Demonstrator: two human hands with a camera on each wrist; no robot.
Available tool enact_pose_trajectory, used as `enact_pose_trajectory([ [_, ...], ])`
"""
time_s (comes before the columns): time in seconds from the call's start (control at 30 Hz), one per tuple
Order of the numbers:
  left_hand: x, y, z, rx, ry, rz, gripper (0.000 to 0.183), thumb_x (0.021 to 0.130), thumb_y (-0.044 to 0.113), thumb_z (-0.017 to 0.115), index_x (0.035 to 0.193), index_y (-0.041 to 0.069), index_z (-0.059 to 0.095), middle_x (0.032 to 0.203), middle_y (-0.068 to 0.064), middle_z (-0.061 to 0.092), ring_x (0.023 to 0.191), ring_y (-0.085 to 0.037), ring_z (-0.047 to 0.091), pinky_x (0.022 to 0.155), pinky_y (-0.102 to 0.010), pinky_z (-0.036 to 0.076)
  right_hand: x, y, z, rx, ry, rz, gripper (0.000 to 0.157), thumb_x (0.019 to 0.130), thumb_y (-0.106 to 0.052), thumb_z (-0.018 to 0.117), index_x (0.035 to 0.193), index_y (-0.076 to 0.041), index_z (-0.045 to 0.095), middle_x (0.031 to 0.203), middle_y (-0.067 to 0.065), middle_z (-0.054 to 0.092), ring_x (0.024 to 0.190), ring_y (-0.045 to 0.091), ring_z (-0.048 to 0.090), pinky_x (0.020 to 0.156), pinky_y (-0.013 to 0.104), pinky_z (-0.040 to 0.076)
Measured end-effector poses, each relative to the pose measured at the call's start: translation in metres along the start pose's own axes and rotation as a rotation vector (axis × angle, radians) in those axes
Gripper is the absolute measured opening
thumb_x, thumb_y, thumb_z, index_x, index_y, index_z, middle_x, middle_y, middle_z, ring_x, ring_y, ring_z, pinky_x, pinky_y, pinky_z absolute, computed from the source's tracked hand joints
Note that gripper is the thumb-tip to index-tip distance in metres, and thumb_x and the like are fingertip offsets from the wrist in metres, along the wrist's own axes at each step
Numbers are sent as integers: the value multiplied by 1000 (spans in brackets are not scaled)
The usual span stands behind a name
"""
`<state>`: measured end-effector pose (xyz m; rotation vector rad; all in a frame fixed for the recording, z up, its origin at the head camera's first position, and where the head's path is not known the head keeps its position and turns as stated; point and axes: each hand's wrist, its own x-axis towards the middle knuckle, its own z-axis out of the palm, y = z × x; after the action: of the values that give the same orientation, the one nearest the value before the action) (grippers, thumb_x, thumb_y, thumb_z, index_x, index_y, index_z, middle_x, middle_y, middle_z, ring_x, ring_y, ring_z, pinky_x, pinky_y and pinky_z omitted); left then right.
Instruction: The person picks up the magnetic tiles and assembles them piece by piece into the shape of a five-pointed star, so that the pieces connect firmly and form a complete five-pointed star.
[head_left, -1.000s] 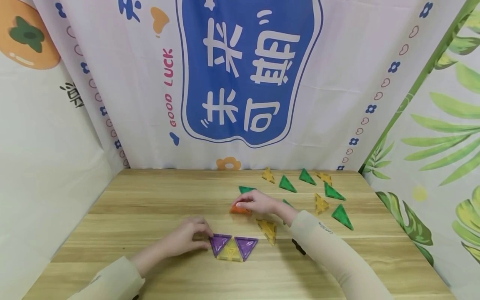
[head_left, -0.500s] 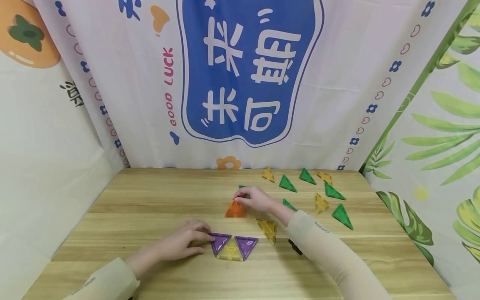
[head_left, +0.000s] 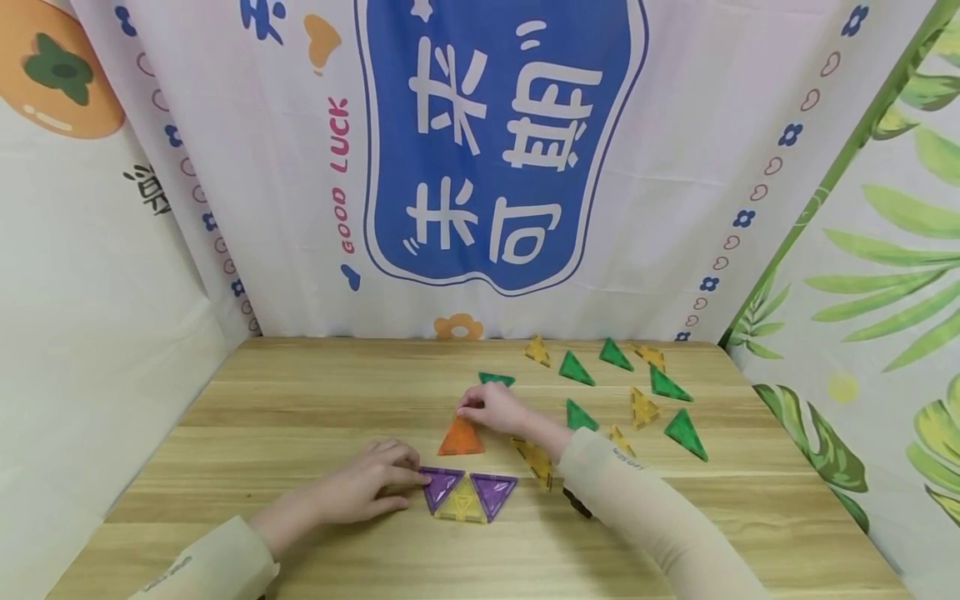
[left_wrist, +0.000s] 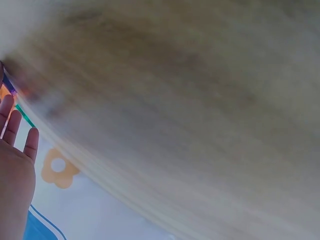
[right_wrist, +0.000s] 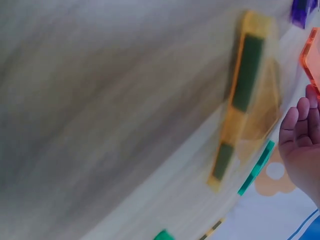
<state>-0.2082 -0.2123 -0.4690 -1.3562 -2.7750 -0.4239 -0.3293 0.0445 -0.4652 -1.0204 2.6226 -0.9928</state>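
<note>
My right hand pinches an orange triangle magnetic tile by its top corner, tilted up over the table. Below it in the head view, a purple triangle tile, a yellow triangle tile and a second purple triangle tile lie side by side in a row. The left hand rests at the row's left end, fingertips on the first purple tile. In the left wrist view its fingers look fairly straight. The right wrist view catches the orange tile above the fingertips.
Around the right forearm lie a larger yellow triangle tile and a green one. Several more green and yellow tiles spread over the back right, including a green tile. A printed curtain hangs behind the wooden table.
My right hand has brought the orange tile left and toward the row, turning it point-up. The left hand has shifted slightly, its fingertips still at the purple tile.
</note>
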Motion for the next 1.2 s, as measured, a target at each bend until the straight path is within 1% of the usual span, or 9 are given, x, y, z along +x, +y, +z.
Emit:
enact_pose_trajectory([
  [0.1, 0, -1, 0, 13, 7, 15, 38, 87, 33, 66, 124, 28, 63, 120, 6, 55, 117, -14, 47, 97, -46, 41, 1, -4, 5, 0, -2, 9, 12, 91, -19, 63, 93, -11, 72, 82, -4, 70, 68, 2, 57, 63, 18, 47],
  [0.33, 0, -1, 0, 11, 12, 27, 36, 87, 31, 66, 123, 26, 63, 120, 5, 57, 117, -15, 47, 97, -46, 42, 1, -11, 12, 11, 12, 44, 12, 90, -18, 65, 91, -9, 72, 81, -1, 71, 66, 1, 56, 62, 17, 47],
  [0.47, 0, 0, 0, 4, 6, 19, 36, 87, 30, 66, 123, 26, 63, 121, 4, 57, 116, -15, 48, 97, -46, 41, 0, -13, 15, -10, 0, 48, 11, 90, -18, 65, 88, -10, 72, 77, -3, 69, 61, 1, 52, 57, 16, 44],
  [0.67, 2, 0, -1, -36, 6, -7, 40, 83, 38, 69, 122, 27, 64, 120, 5, 56, 113, -13, 49, 97, -44, 41, -3, -16, 15, -13, -44, 55, 11, 89, -20, 66, 83, -12, 72, 70, -5, 67, 58, 1, 52, 55, 16, 44],
  [0.83, 3, 0, -2, -75, 8, -16, 43, 81, 41, 72, 121, 26, 65, 117, 6, 56, 110, -10, 50, 94, -41, 44, -5, -18, 12, -4, -60, 58, 12, 90, -20, 64, 84, -13, 72, 69, -5, 67, 60, 1, 55, 58, 16, 47],
  [0.97, 5, 0, -1, -83, 8, -25, 44, 79, 42, 73, 120, 27, 66, 116, 7, 56, 108, -9, 50, 94, -40, 44, -6, -14, 10, 22, -65, 49, 9, 90, -20, 65, 86, -15, 71, 74, -8, 67, 65, 2, 57, 61, 18, 49],
  [1.07, 5, 0, 0, -87, 9, -39, 45, 78, 43, 74, 119, 28, 66, 115, 8, 55, 108, -9, 50, 94, -40, 44, -5, -9, 5, 6, -56, 11, 6, 89, -20, 67, 90, -16, 71, 79, -9, 67, 70, 2, 58, 65, 18, 50],
  [1.13, 6, 0, 1, -89, 11, -49, 45, 76, 43, 75, 118, 28, 67, 114, 10, 54, 107, -8, 50, 93, -39, 45, -4, -4, -1, -44, -40, -27, 9, 87, -22, 69, 94, -16, 71, 85, -9, 68, 76, 3, 60, 71, 18, 50],
  [1.2, 6, 0, 1, -88, 17, -47, 45, 75, 44, 75, 117, 28, 67, 114, 10, 54, 106, -8, 50, 92, -38, 45, -4, 1, -7, -115, -18, -70, 16, 85, -24, 71, 98, -15, 70, 92, -7, 67, 86, 8, 60, 80, 22, 49],
])
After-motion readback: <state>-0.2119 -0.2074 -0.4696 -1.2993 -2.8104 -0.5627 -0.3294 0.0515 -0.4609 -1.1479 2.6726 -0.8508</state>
